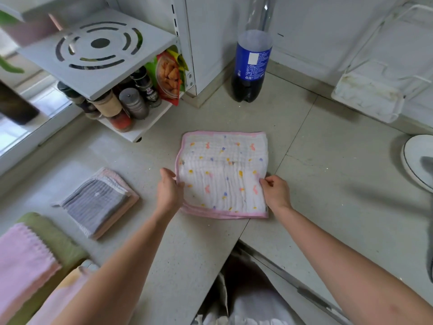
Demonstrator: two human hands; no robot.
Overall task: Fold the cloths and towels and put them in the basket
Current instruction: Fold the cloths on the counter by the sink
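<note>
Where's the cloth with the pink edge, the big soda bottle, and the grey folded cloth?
cloth with the pink edge [222, 174]: head view, middle of its dotted white face.
soda bottle [251, 59]: head view, on its blue label.
grey folded cloth [93, 204]: head view, middle of the grey top layer.

bare counter [316, 184] right of the patterned cloth [222, 174], folded stack [98, 202] left, cola bottle [251, 66] behind
</note>
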